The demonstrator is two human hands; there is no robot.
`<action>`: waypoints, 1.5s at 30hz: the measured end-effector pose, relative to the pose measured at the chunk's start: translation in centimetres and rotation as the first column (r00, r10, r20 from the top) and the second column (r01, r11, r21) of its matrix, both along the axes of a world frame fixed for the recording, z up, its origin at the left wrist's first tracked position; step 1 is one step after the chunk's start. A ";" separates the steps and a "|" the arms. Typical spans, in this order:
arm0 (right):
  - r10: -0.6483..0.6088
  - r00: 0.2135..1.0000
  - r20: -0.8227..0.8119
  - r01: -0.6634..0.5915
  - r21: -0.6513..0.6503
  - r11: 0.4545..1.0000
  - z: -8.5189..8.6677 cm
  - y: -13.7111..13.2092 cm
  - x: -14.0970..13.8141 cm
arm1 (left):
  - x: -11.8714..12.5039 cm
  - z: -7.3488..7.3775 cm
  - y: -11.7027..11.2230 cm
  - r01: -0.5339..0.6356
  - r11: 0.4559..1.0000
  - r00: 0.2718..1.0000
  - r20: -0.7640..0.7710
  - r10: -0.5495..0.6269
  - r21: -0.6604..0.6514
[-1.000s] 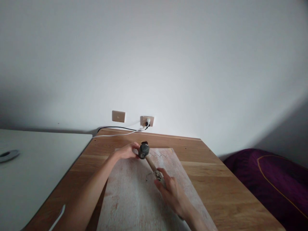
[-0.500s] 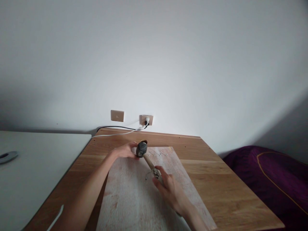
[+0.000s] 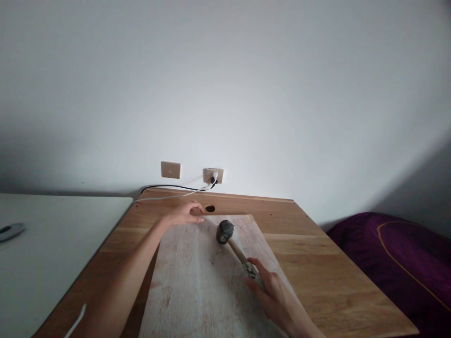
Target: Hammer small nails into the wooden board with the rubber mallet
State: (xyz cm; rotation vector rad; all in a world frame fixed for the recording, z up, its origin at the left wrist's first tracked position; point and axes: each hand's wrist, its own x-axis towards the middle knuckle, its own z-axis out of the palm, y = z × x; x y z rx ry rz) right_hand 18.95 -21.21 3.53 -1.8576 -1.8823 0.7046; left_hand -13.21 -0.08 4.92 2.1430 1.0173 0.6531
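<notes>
My right hand [image 3: 271, 292] is wrapped round the wooden handle of a rubber mallet [image 3: 225, 232] with a dark rounded head. The mallet's head is over the far part of a whitish, worn board [image 3: 183, 281]. At the board's far left edge is my left hand [image 3: 183, 214], its thumb and fingers curved and apart, with nothing visible between them. A row of small nails [image 3: 209, 228] runs along the board's far end, partly hidden by the mallet head. A few loose nails [image 3: 215, 256] lie nearer me on the board.
The board lies on a wooden table [image 3: 317, 272] with a cable hole [image 3: 210, 208] behind it. A white surface [image 3: 70, 249] adjoins on the left, with a grey ring-shaped object [image 3: 12, 232]. Cables run to a wall socket [image 3: 213, 175]. Purple fabric [image 3: 380, 253] is at the right.
The mallet and my right hand have moved right and nearer to me. My left hand has shifted slightly left and away from the mallet head, its fingers now apart.
</notes>
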 end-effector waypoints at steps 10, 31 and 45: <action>0.034 0.998 -0.044 -0.038 -0.093 0.995 -0.2 -0.3 -0.2 | 4.9 3.7 -5.4 0.306 0.952 0.928 -0.218 -0.301 -0.010; 0.001 0.993 -0.114 -0.007 -0.050 0.999 -1.3 -0.3 0.2 | 4.5 -1.7 -11.4 0.164 0.962 0.966 -0.233 -0.112 0.220; 0.058 0.992 -0.113 -0.067 -0.076 0.995 0.7 -0.5 -0.5 | 2.3 -1.5 -10.9 0.029 0.928 0.984 -0.172 0.038 0.373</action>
